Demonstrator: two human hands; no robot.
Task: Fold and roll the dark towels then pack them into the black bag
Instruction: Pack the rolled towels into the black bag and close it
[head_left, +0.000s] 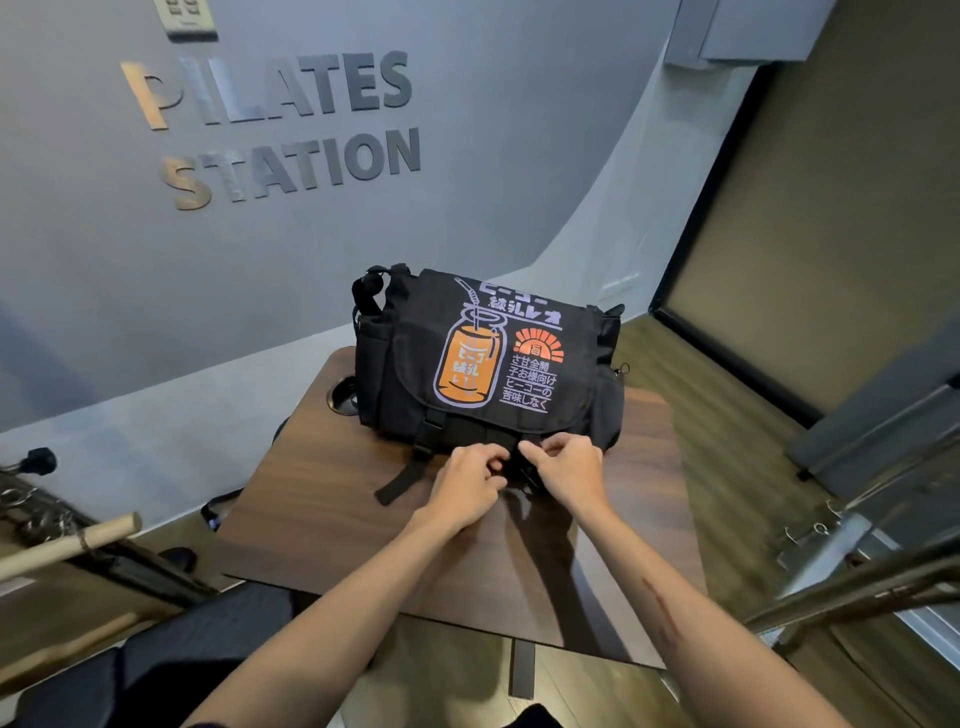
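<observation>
The black bag (483, 358) stands on the far half of a small dark wooden table (332, 519), its flap down, printed with an orange can and pale lettering. My left hand (467, 483) and my right hand (566, 470) meet at the flap's right buckle strap (514, 465) on the bag's near edge, fingers pinched on it. The buckle itself is mostly hidden by my fingers. The left strap (402, 480) hangs loose onto the table. No dark towels are in view.
A grey wall with "PILATES STATION" lettering (275, 124) rises behind the table. A round grommet hole (343, 397) sits in the table's far left corner. A wooden bar and metal gear (67, 540) lie to the left, and metal frame parts (857, 571) to the right.
</observation>
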